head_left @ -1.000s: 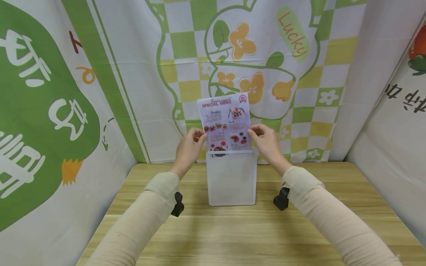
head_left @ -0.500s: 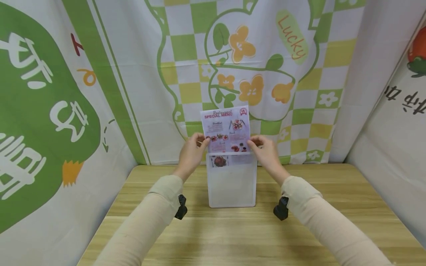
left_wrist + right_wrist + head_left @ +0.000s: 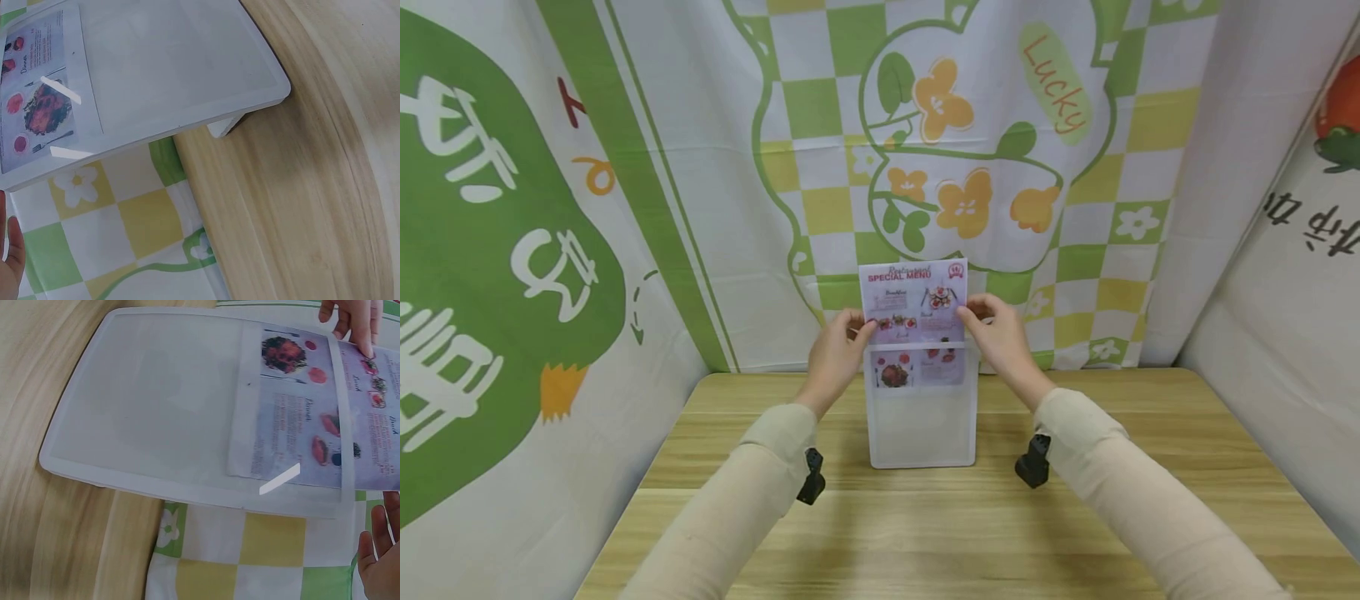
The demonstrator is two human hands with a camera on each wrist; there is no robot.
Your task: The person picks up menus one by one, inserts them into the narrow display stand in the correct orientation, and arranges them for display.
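Note:
A printed restaurant menu sheet (image 3: pixel 914 304) is partly inside a white-rimmed, clear-fronted menu holder (image 3: pixel 922 429) that stands on the table. The sheet's lower part shows behind the clear front, while its heading rises above the top rim. My left hand (image 3: pixel 837 354) pinches the sheet's left edge, thumb in front, just over that rim. On the opposite edge my right hand (image 3: pixel 1003 337) pinches it at about the same height. Seen from the right wrist, the sheet's bottom edge lies well short of the holder's base. The left wrist view shows a support foot (image 3: pixel 224 126) behind the holder.
The holder rests towards the back of a wood-grain table (image 3: pixel 917 533). Close behind is a curtain (image 3: pixel 820 108) with green and yellow checks, and printed cloth (image 3: pixel 482 250) hangs along the left side. More printed cloth (image 3: pixel 1285 292) borders the right.
Both hands have moved down with the menu sheet, which has slid deeper into the holder. Its tilt has straightened, and more of the print shows behind the clear front. The holder stays in place.

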